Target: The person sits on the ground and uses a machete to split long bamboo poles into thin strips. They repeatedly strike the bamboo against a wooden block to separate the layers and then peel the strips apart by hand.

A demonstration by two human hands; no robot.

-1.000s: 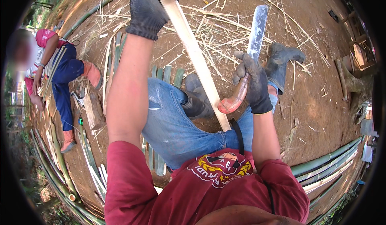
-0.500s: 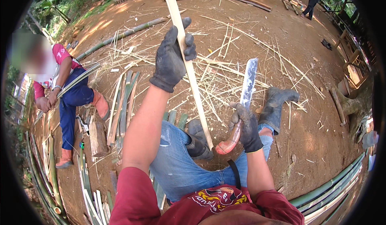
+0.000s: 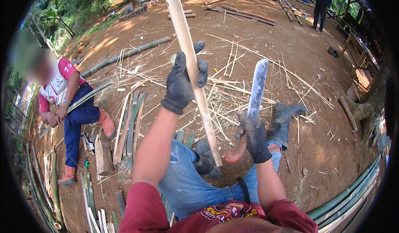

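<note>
My left hand, in a dark work glove, is closed round a long pale split bamboo strip. The strip slants from the upper middle down to near my left boot, its broad face toward me. In my right hand, also gloved, is the handle of a machete. Its wide, scuffed blade points up and away from me, and the curved reddish handle end shows below my fingers. Blade and strip are apart.
Thin bamboo shavings litter the dirt beyond my knees. Split strips and a log block lie left, near a seated person holding bamboo. More bamboo lies at right. Another person stands far right.
The bamboo strip has turned in my left hand, so more of its broad face shows, and its top sits lower in view. The machete has barely moved. The view has tilted up slightly.
</note>
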